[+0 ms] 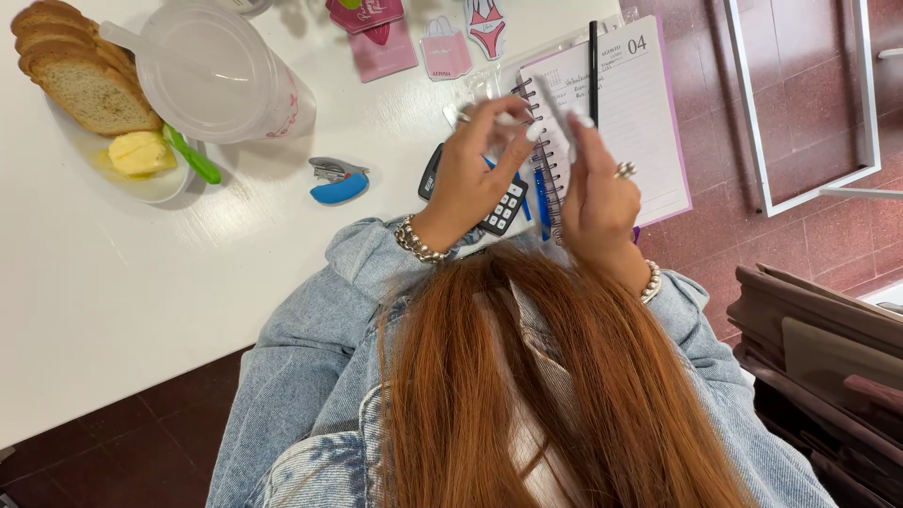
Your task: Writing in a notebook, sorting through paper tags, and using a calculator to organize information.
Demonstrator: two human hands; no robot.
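Observation:
Both of my hands are raised above the white table [141,282], over an open spiral planner [644,113] and a black calculator [505,209]. My left hand [470,174], with a beaded bracelet on the wrist, pinches a small white piece [553,105] at its fingertips. My right hand [600,193], wearing a ring, grips the same white piece from the other side. What the piece is cannot be made out. A blue pen [542,196] lies beside the calculator under my hands. Long reddish hair and denim sleeves fill the bottom of the view.
A lidded plastic cup with a straw [221,80], a plate of bread slices [85,85] with butter and a green knife [193,155], a small blue tool [339,186] and pink cut-outs [381,47] lie on the table. A white metal frame [752,113] and brown folders [818,348] are at right.

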